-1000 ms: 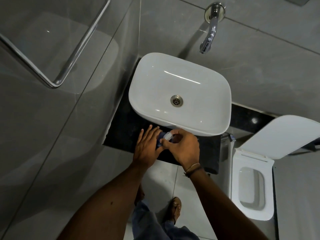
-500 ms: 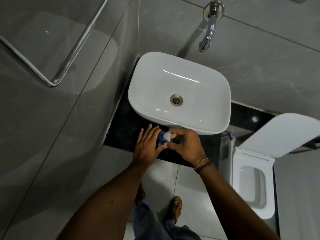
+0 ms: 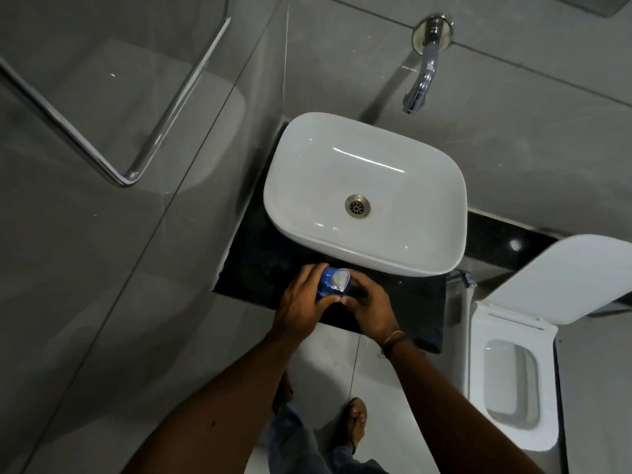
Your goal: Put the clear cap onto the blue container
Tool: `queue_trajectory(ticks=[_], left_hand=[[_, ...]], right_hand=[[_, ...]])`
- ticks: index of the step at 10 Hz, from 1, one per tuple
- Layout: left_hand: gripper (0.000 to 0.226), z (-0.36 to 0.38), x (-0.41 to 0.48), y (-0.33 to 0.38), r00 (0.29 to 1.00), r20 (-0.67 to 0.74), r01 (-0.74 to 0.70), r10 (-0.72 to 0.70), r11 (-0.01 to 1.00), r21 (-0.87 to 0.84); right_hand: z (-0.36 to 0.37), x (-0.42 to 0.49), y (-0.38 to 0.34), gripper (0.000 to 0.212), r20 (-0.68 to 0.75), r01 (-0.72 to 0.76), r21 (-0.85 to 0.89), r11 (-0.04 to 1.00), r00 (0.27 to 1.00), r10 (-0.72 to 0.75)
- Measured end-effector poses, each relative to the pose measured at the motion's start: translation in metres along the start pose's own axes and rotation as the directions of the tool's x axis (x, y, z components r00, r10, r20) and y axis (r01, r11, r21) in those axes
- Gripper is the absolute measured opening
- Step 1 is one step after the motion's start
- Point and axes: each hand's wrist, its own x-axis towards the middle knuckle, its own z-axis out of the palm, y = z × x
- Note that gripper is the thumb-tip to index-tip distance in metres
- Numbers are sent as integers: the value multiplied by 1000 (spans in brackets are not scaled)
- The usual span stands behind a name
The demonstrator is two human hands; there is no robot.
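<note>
The blue container (image 3: 327, 284) sits low in the middle of the view, above the front edge of the dark bench (image 3: 260, 254), just at six o'clock from the white basin (image 3: 403, 254). Whether its base touches the bench cannot be told, since fingers cover its lower part. The clear cap (image 3: 341, 278) lies against the container's top end, on its three o'clock side, tilted so that its pale round face shows to the camera; whether it is fully seated cannot be told.

The left hand (image 3: 301, 302) wraps the container from nine o'clock, fingers curled round its blue body and thumb across the near side. The right hand (image 3: 371, 306) comes in from three o'clock, its fingers bunched narrowly at the cap and pressed against it, with its thumb tip meeting the left thumb just below the container. A thin band (image 3: 393, 338) circles the right wrist.

At twelve o'clock from the hands the basin rests on the bench, its metal drain (image 3: 357, 206) in the middle. Farther toward twelve o'clock a chrome tap (image 3: 422, 80) juts from the grey tiled wall. At three o'clock stands a white toilet (image 3: 513, 388) with its lid (image 3: 564, 278) raised. At ten o'clock a chrome rail (image 3: 164, 131) runs along a glass panel. At six o'clock, a sandalled foot (image 3: 355, 422) rests on the pale floor.
</note>
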Motion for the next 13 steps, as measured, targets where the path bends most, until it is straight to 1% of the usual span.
queue_trajectory(ticks=[1, 2, 3, 4, 5, 6, 7, 9, 10, 11, 12, 13], left_hand=[[67, -7, 1, 4, 1000, -14, -11, 11, 1000, -29], [69, -24, 3, 2, 998, -63, -4, 2, 1000, -25], [70, -46, 3, -5, 989, -140, 41, -43, 999, -22], [71, -67, 1, -14, 972, -209, 102, -108, 994, -42], [72, -81, -2, -25, 955, -253, 135, -156, 986, -98], [70, -88, -6, -33, 945, -275, 148, -179, 980, -132], [68, -91, -11, -40, 940, -278, 159, -197, 975, -152], [68, -93, -14, -41, 934, -278, 180, -226, 967, -182], [73, -95, -15, -39, 938, -263, 186, -225, 969, -164], [84, -95, -20, -36, 941, -256, 210, -222, 975, -73], [82, -107, -33, -17, 903, -395, 228, -170, 968, 102], [65, -113, -56, 13, 821, -568, 132, 51, 952, 276]], right_hand=[[3, -1, -5, 58, -24, 33, 7, 999, 999, -33], [12, 2, -22, 57, -38, 113, 24, 993, 993, -112], [28, 12, -42, 56, -12, 165, 27, 986, 986, -164], [51, 24, -60, 56, 29, 156, 70, 985, 987, -158], [72, 32, -69, 56, 57, 127, 104, 986, 989, -134], [87, 39, -71, 55, 79, 126, 64, 990, 988, -130], [97, 41, -70, 56, 104, 102, 45, 994, 989, -107], [106, 41, -67, 57, 93, 85, 59, 995, 992, -90], [104, 40, -70, 60, 125, 85, 58, 995, 988, -92], [99, 35, -69, 78, 147, 103, -8, 995, 984, -101], [84, 18, -82, 87, 81, 117, -43, 992, 990, -113], [48, -21, -104, 76, -86, 197, 123, 973, 978, -188]])
